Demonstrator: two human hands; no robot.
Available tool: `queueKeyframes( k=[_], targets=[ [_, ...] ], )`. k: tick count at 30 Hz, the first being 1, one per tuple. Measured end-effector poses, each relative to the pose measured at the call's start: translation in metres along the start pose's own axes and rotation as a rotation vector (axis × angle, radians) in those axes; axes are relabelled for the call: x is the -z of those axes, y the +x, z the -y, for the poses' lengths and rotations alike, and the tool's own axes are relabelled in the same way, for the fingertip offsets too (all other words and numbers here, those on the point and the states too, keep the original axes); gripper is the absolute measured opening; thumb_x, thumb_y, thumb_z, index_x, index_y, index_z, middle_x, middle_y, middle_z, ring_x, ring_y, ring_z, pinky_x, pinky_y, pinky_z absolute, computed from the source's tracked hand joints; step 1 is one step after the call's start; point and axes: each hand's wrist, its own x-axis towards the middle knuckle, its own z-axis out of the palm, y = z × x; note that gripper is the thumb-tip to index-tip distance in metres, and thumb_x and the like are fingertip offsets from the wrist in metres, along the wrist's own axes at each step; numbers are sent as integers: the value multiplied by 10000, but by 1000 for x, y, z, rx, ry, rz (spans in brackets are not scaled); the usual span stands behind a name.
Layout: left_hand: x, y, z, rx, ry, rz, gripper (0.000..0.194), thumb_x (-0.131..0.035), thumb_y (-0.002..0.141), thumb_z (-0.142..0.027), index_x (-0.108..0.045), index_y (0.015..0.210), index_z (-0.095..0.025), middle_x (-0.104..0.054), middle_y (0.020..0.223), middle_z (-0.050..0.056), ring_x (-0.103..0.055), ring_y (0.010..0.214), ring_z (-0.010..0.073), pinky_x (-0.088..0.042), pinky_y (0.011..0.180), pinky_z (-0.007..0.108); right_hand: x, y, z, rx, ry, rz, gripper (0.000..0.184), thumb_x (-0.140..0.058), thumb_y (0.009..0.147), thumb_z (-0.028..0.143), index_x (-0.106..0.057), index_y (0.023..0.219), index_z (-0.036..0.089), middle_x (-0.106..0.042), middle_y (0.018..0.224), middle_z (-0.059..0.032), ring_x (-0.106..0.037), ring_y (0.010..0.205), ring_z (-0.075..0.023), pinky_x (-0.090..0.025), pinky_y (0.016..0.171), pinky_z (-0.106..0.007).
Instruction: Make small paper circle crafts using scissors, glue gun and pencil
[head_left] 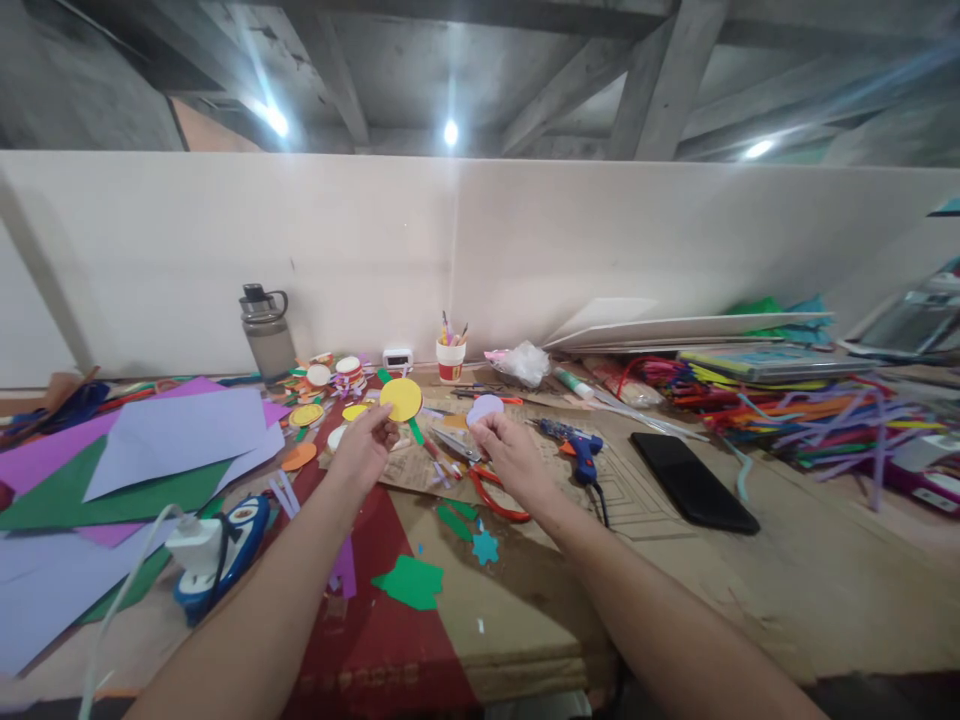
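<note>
My left hand (367,445) pinches the edge of a yellow paper disc (401,399), which has green strips sticking out above and below it. Between the thumb and fingers of my right hand (504,445) is a light purple paper disc (485,406), perhaps more than one layer. Below that hand lie scissors (499,497) with red-orange handles, partly covered by it. A blue hot glue gun (577,448) rests just to the right. Green paper scraps (411,582) and a teal paper flower (485,546) are on the cardboard nearer to me.
Purple and green paper sheets (180,430) and a blue power strip (225,560) are at left. A water bottle (267,335) and a pen cup (451,360) stand along the white board. To the right are a black phone (694,482) and heaped colourful strips (817,420).
</note>
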Motion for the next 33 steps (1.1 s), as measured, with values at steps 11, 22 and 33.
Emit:
queueKeyframes(
  k=[11,22,33],
  targets=[
    [10,9,-11,-245,22,-99,327,-811,534,-141,-609,790,-161,-601,617,-62,-514,473,36,-356,437,151,9,5,-9,157,-111,-145,240,-449,887,384,-450,709,223,-512,637,30,-460,591,-146,-342,594,-279],
    [9,13,-10,-254,14,-112,249,-785,561,-132,-582,704,-145,-531,517,-65,-451,426,35,-316,408,148,19,9,-19,170,-233,-250,310,-459,891,439,-430,673,221,-520,585,31,-473,564,-138,-334,591,-269],
    [10,13,-10,-219,19,-74,172,-748,641,-128,-596,719,-142,-541,516,-53,-479,424,39,-351,412,139,-6,2,-27,230,-388,138,96,-557,786,216,-570,876,186,-587,774,6,-525,705,-139,-381,654,-250]
  ],
)
